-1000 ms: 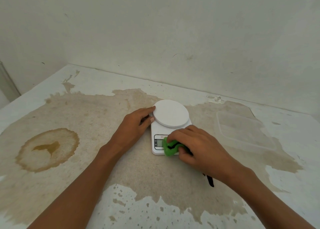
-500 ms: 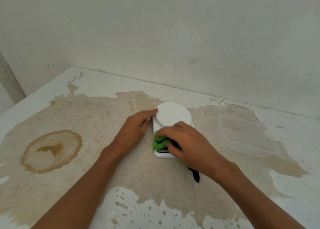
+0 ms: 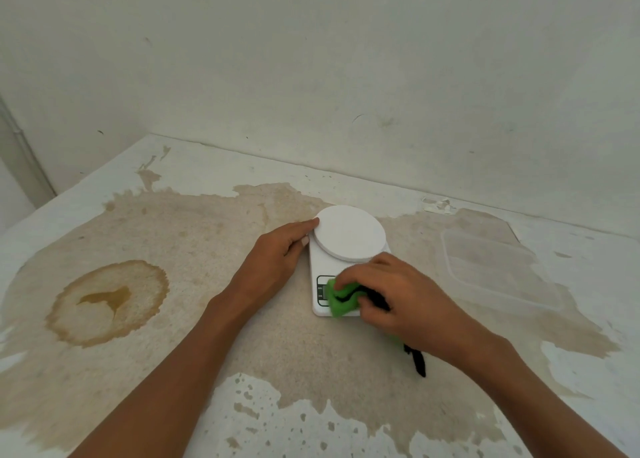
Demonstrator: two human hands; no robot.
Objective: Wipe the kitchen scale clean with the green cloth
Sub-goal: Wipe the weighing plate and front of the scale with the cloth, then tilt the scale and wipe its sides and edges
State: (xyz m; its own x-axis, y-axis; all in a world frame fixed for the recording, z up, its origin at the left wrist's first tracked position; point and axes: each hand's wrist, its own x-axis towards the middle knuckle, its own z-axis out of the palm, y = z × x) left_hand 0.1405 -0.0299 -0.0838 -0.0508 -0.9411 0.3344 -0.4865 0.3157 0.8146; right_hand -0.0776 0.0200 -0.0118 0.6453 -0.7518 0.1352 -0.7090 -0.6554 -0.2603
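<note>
The stained tabletop [image 3: 194,249] carries everything, with a clear plastic lid [image 3: 498,270] lying flat to the right. Near the middle sits the white scale [image 3: 317,263], a low plastic body with a round platform [image 3: 349,237] on top. It looks light and smooth, likely to slide under a sideways rub, so it wants bracing at its edge, not pressure on the platform. The left hand [image 3: 273,260] does that: its grip is loose and flat, fingertips touching the platform's left rim. The right hand [image 3: 398,294] holds the green cloth [image 3: 341,296] bunched in a closed grip, pressed on the scale's front panel over the display. The cloth is soft and folds easily; a black strip trails behind the hand.
</note>
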